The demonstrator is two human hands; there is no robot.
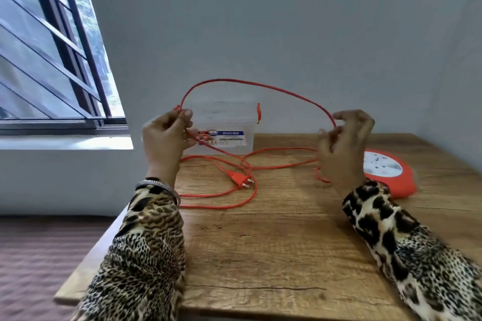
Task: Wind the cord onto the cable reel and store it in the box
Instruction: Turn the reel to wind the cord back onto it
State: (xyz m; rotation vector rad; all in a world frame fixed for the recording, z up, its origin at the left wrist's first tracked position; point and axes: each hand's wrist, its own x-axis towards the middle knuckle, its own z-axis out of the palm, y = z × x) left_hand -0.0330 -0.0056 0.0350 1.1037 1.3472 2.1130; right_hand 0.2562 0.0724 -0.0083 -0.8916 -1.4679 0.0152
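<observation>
Cord (250,84), orange, is pinched between the thumb and curled fingers of the left hand (167,138) at the left end of a raised arc. At the arc's other end it is held in the loosely curled fingers of the right hand (344,143), thumb and forefinger bent round it. Between the two hands the arc is lifted above the table (273,255), in front of the box. Below the hands, the rest of the cord is spread in loose loops on the wood, and its two-pin plug (240,179) is laid among them. The cable reel (388,174), orange with a white face, is set flat on the table just beyond the right wrist. The clear box (227,128) with orange clasps is placed at the table's far edge against the wall.
</observation>
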